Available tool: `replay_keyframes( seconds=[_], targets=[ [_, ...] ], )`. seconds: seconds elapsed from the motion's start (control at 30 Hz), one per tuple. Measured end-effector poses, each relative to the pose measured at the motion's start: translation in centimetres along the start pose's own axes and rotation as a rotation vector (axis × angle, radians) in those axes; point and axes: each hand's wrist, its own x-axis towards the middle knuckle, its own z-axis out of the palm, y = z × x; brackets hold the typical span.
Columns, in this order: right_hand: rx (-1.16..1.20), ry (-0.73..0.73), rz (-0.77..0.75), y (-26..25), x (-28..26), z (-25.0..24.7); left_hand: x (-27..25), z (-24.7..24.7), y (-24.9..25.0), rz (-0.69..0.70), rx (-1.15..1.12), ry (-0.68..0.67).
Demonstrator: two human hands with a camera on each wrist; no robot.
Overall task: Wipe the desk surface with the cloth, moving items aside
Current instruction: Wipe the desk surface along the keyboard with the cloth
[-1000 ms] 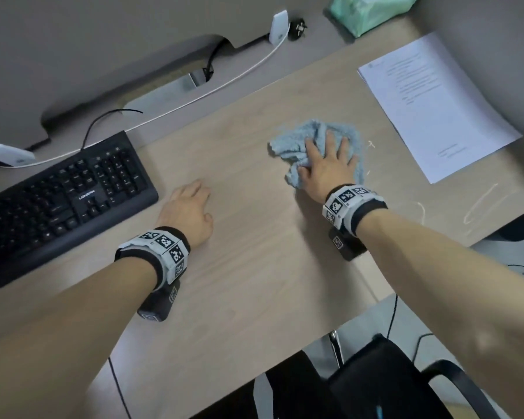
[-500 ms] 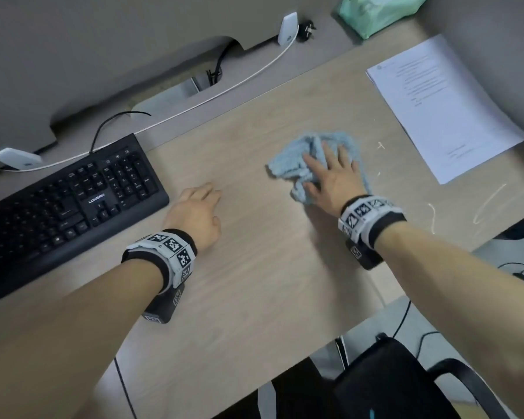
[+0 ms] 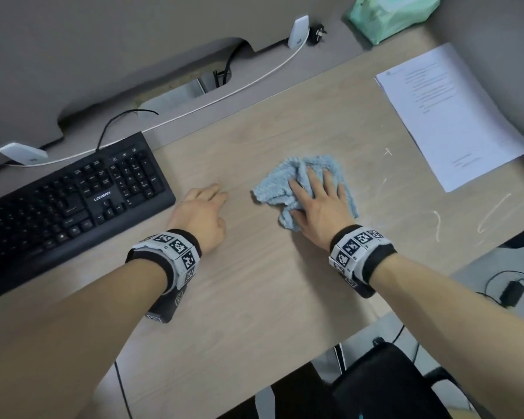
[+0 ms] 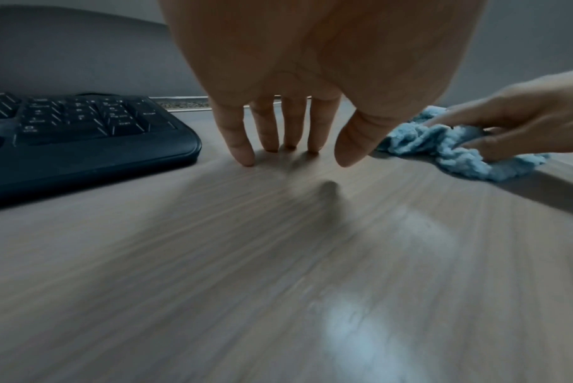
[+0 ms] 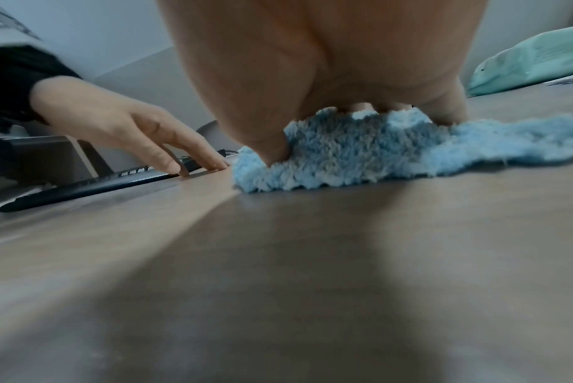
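Note:
A fluffy light-blue cloth [image 3: 274,189] lies crumpled on the wooden desk [image 3: 254,313], right of centre. My right hand [image 3: 318,204] lies flat on the cloth with its fingers spread and presses it down. In the right wrist view the thumb digs into the cloth [image 5: 360,155]. My left hand [image 3: 203,210] rests on the bare desk just left of the cloth and holds nothing. Its straight fingertips [image 4: 245,155] touch the wood beside the black keyboard [image 3: 73,201]. A small gap separates the two hands.
A sheet of printed paper [image 3: 448,116] lies at the far right of the desk. A green tissue pack [image 3: 390,13] sits in the back right corner. White cables and chargers run along the back. White marks [image 3: 436,225] streak the desk's right part. A black chair [image 3: 390,385] stands below the near edge.
My right hand has slid the cloth left and toward me, closing the gap to the left hand. The left hand has stayed by the keyboard.

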Motion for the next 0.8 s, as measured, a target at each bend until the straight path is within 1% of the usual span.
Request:
replay_keyframes(
  seconds=[0.1, 0.3, 0.4, 0.47, 0.5, 0.57, 0.6, 0.63, 0.7, 0.77, 0.8],
  targets=[
    [0.017, -0.027, 0.008, -0.8, 1.6, -0.9, 0.1, -0.1, -0.3, 0.005, -0.012, 0.005],
    [0.024, -0.019, -0.041, -4.0, 10.0, -4.1, 0.0, 0.3, -0.6, 0.037, 0.015, 0.05],
    [0.009, -0.053, -0.057, -6.4, 12.4, -5.4, 0.0, 0.5, -0.6, 0.036, 0.01, 0.063],
    [-0.014, -0.071, -0.099, -7.1, 11.5, -5.7, -0.1, 0.4, -0.4, 0.03, 0.018, 0.048],
    [-0.03, -0.068, -0.15, -7.0, 10.3, -5.3, 0.0, 0.4, -0.3, 0.029, 0.018, 0.041],
    [-0.056, -0.05, -0.265, -5.4, 7.0, -3.7, 0.0, 0.3, -0.3, 0.03, 0.007, 0.03],
    [-0.061, -0.041, -0.287, -4.1, 5.6, -2.7, 0.0, 0.3, -0.5, 0.034, 0.006, 0.027],
    [-0.056, -0.034, -0.27, -2.5, 4.4, -2.0, 0.0, 0.3, -0.6, 0.036, 0.006, 0.023],
    [-0.03, -0.021, -0.157, 0.7, 3.4, -1.6, -0.1, 0.3, -0.7, 0.031, -0.006, 0.017],
    [0.0, -0.005, -0.011, 2.5, 4.4, -2.1, -0.1, 0.3, -0.7, 0.024, -0.013, 0.018],
    [0.027, 0.0, 0.063, 2.4, 5.5, -2.6, 0.0, 0.2, -0.6, 0.025, -0.009, 0.02]
  ],
)
